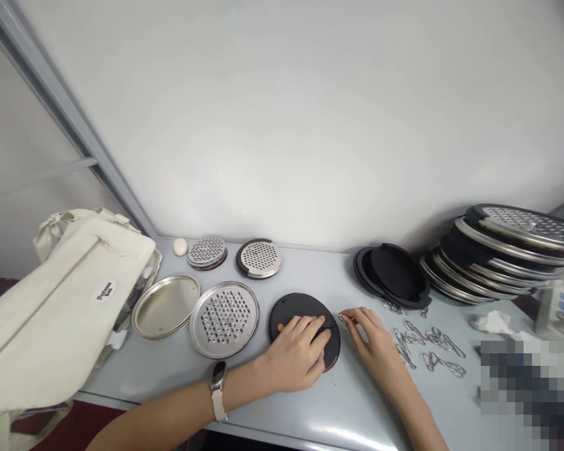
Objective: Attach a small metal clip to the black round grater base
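Observation:
A black round plastic grater holder (295,305) lies on the table, with my left hand (298,354) over its near half. The fingers of that hand curl over the holder and hide part of it. Just right of its rim, my right hand (366,332) pinches a small shiny metal piece (343,317) between thumb and fingertips; most of that piece is covered. Left of the holder rests a round metal grater plate (224,318), beside stacked plain metal discs (166,305). Several bent-wire metal pieces (444,339) lie scattered right of my right hand.
Along the wall are small round graters (207,251), a black-rimmed grater (262,257), a pale egg-shaped object (180,247) and black holders (401,275). A tall leaning stack of graters (501,254) stands right. A cream bag (70,300) covers the left end.

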### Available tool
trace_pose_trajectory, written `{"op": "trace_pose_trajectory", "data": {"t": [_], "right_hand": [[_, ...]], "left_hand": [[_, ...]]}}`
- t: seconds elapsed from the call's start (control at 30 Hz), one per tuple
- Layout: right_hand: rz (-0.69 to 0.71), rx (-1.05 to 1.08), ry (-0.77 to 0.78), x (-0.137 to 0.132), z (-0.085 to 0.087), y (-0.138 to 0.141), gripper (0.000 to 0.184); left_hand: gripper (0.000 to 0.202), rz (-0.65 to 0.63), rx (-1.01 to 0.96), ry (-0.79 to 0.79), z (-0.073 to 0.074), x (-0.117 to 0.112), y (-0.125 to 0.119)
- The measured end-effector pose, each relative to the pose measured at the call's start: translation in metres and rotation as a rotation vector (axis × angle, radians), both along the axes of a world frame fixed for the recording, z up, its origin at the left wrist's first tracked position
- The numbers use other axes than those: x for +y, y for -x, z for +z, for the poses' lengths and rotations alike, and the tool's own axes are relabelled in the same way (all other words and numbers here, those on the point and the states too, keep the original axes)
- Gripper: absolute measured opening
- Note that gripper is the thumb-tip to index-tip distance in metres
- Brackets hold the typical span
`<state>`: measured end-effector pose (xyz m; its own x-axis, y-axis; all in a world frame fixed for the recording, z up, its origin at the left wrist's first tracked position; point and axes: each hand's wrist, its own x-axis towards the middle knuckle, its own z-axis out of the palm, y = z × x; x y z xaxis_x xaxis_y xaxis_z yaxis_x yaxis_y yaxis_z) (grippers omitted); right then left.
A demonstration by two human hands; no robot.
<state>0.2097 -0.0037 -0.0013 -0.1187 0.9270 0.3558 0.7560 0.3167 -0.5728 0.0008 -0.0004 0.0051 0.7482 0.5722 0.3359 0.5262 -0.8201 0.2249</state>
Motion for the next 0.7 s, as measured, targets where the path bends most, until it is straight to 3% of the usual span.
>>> {"op": "trace_pose_trajectory", "data": {"t": [0.5, 0.7], "right_hand": [[0.003, 0.080, 0.232, -0.0039, 0.0027, 0.0059, 0.016], [-0.023, 0.074, 0.249, -0.0054, 0.0051, 0.0068, 0.018]], "left_hand": [[0.040, 0.000, 0.006, -0.004, -0.0008, 0.0003, 0.0005], [0.040, -0.003, 0.021, 0.006, 0.0004, 0.0005, 0.0007]]}}
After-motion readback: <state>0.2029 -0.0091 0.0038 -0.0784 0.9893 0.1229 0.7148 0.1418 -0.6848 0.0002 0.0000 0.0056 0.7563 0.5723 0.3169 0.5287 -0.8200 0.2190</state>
